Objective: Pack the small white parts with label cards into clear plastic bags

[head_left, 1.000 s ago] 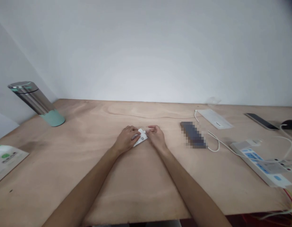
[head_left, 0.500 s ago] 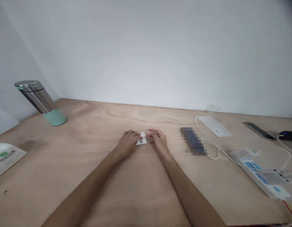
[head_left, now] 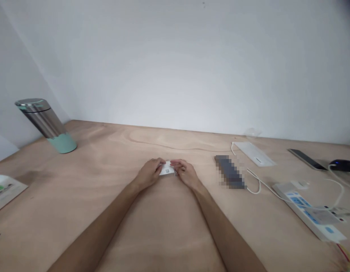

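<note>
A small flat white packet (head_left: 167, 169) with a dark square code printed on it is between my hands, low over the wooden table (head_left: 163, 226). What looks like a clear plastic edge shows at its right end. My left hand (head_left: 150, 173) has its fingers closed on the packet's left end. My right hand (head_left: 186, 173) grips the right end, its fingers bent over the top. Both thumbs are mostly hidden, and whether the packet touches the wood I cannot tell.
Far left stands a steel and mint-green tumbler (head_left: 47, 124), with a white printed box or booklet (head_left: 7, 192) nearer. To the right lie a blurred-out dark phone-like object (head_left: 230, 172), a white pouch (head_left: 255, 154), a phone (head_left: 306, 159), a black device (head_left: 343, 165) and a power strip (head_left: 307, 211) with white cables.
My left fingers have slid back from the packet's top to its left end, so more of its face shows. My right fingers have come further over the right end. The view has shifted slightly.
</note>
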A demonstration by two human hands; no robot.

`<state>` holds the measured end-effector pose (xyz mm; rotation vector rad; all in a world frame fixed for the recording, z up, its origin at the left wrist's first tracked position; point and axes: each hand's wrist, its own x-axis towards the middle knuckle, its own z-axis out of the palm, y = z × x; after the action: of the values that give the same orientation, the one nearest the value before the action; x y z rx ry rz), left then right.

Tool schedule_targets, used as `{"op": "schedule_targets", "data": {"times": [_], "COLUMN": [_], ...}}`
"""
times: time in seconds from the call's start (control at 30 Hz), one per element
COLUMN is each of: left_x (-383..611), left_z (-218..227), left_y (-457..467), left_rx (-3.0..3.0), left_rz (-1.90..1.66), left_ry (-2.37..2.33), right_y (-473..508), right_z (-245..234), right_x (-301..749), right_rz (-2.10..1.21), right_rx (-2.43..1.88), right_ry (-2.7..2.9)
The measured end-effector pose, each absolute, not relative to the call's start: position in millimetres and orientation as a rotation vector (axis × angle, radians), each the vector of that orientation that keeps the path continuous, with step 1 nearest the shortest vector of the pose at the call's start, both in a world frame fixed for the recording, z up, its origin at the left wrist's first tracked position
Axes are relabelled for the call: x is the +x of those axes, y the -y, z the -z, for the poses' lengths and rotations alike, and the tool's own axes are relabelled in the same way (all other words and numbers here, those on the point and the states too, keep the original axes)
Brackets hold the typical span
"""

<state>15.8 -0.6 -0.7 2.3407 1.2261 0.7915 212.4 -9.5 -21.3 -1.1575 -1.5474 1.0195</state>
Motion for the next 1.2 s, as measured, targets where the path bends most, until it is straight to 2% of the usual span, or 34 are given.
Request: {"op": "schedule_targets", "data": {"times": [0.27, 0.57, 0.7, 0.9, 1.2], "left_x": [5.5, -11.3, -13.4, -11.2, -2.7], "left_z": [-12.0, -4.1, -5.6, -7.9, -2.4], "left_y": [3.8, -5.9, -8.6, -9.1, -6.6], "left_rx": [2.032, 1.83, 1.658, 1.467, 1.833], "left_rz": [-0.831, -0.696, -0.803, -1.084, -0.982], "left_ry": [-1.143, -0.832, -0.757, -0.871, -1.097], "right_y": [5.7, 4.3, 8.2, 8.5, 7.2], "right_z": [25.2, 23.5, 15.7, 13.5, 13.6], "right_x": [215.9, 219.1, 216.8, 216.2, 216.3], "right_rz": [-0.498, -0.488, -0.542, -0.583, -0.568], "right_rx": [-1.175, -1.1, -1.103, -1.241, -1.274], "right_ry": [1.889, 1.941, 1.92, 1.814, 1.805]}}
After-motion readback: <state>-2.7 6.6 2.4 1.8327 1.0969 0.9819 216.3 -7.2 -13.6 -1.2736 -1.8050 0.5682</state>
